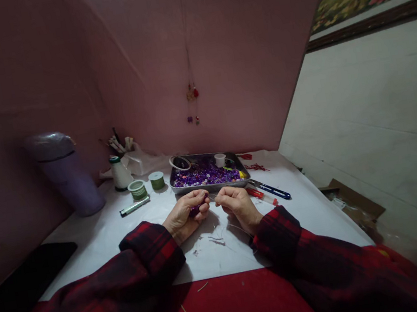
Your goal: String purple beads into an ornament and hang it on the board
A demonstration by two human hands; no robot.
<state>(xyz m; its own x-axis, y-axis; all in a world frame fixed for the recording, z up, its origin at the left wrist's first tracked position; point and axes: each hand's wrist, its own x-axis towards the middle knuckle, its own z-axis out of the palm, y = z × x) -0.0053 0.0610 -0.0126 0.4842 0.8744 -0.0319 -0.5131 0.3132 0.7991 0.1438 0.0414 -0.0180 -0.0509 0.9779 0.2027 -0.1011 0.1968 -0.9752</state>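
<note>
My left hand (pixel 185 214) rests on the white table cover (pixel 97 231), its fingers curled round a small purple beaded piece (pixel 194 211). My right hand (pixel 237 205) sits close beside it, fingers pinched together on something thin that I cannot make out, perhaps a thread or needle. The two hands almost touch at the fingertips. Just beyond them stands a metal tray (pixel 176 187) full of purple beads (pixel 207 174), with a small white cup (pixel 220 159) inside. Both arms wear red and black plaid sleeves.
Two green thread spools (pixel 138 189) (pixel 156 180), a white bottle (pixel 120 172) and a green pen-like tool (pixel 134 206) lie left of the tray. A blue-handled tool (pixel 273 189) and a red one (pixel 261 194) lie right. A purple flask (pixel 66 173) stands far left. Beaded charms (pixel 191 95) hang on the wall.
</note>
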